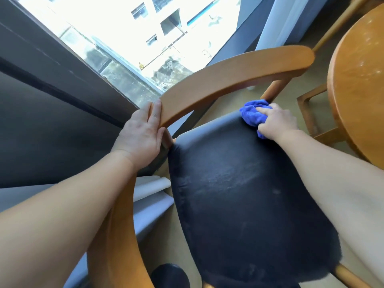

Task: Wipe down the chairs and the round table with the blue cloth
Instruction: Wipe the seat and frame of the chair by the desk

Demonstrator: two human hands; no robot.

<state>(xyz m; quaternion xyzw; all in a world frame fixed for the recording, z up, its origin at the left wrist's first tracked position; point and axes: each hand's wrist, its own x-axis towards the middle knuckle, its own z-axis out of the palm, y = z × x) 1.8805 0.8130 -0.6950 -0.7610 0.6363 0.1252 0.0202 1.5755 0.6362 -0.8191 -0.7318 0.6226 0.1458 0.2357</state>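
Note:
A wooden chair with a curved backrest rail [228, 80] and a black padded seat [239, 194] fills the middle of the view. My left hand [141, 134] grips the left end of the rail, fingers wrapped around its edge. My right hand [278, 121] presses a bunched blue cloth [251, 114] onto the far right corner of the seat, beside the chair's back post. The round wooden table [357, 84] shows at the right edge, partly cut off.
A large window [128, 38] with a dark frame lies beyond the chair at the left. Pale curtains [276, 23] hang at the top right. Another wooden chair frame [311, 113] stands under the table. A dark shoe tip [170, 275] shows at the bottom.

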